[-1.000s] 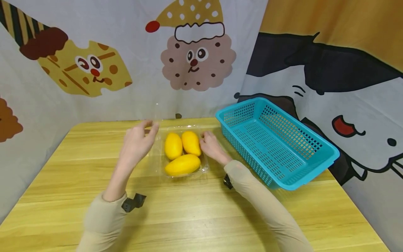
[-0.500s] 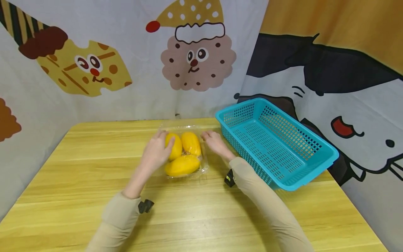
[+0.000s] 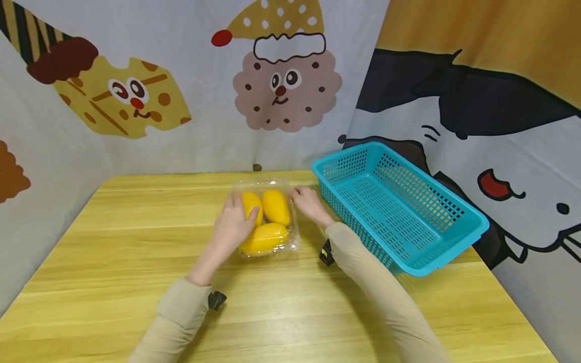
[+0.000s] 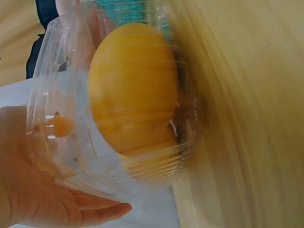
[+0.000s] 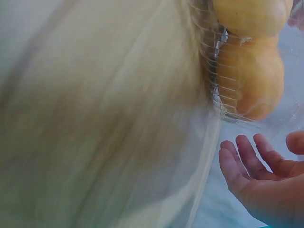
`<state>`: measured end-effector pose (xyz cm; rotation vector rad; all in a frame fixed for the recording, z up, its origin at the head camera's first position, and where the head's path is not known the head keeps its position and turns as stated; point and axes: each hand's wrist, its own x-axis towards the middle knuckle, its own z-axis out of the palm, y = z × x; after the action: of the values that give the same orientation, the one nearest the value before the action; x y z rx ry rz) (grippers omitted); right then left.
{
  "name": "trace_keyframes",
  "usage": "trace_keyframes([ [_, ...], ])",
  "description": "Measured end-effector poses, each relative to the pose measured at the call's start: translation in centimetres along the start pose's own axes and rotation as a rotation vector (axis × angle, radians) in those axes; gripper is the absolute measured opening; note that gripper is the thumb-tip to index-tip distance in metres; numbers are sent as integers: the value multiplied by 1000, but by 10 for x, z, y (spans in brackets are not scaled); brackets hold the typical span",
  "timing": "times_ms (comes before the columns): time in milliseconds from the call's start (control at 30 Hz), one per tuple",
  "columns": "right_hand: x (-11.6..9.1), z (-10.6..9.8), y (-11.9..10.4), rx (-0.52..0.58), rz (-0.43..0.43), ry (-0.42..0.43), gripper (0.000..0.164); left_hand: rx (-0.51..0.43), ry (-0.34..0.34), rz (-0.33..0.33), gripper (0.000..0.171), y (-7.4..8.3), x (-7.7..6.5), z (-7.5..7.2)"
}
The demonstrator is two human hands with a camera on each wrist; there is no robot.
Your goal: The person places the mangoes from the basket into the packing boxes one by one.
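Note:
Three yellow mangoes lie inside a clear plastic clamshell box (image 3: 294, 241), its lid down over them. Two stand side by side at the back, the left mango (image 3: 253, 202) and the right mango (image 3: 276, 207); the front mango (image 3: 264, 238) lies crosswise. My left hand (image 3: 230, 224) rests on the lid's left side, fingers extended, partly covering the left mango. In the left wrist view that hand (image 4: 45, 194) touches the clear plastic. At the box's right edge is my right hand (image 3: 312, 205); in the right wrist view its fingers (image 5: 251, 159) are loosely bent, holding nothing.
A turquoise perforated basket (image 3: 472, 222) stands to the right, close to my right hand and forearm. The wooden table (image 3: 272, 312) meets a cartoon-printed cloth (image 3: 204, 131) along its back edge.
My left hand has moved right, swinging the clear lid over from the left and down onto the mangoes. The right hand has stayed near the box's right edge.

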<state>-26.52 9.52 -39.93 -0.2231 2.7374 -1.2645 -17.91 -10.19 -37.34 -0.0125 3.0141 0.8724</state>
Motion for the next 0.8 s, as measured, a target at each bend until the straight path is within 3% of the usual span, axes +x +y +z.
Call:
trace_keyframes([
  [200, 12, 5, -3, -17, 27, 46, 34, 30, 11, -28, 78, 0, -1, 4],
  [800, 42, 8, -8, 84, 134, -10, 31, 33, 33, -8, 76, -1, -1, 9],
])
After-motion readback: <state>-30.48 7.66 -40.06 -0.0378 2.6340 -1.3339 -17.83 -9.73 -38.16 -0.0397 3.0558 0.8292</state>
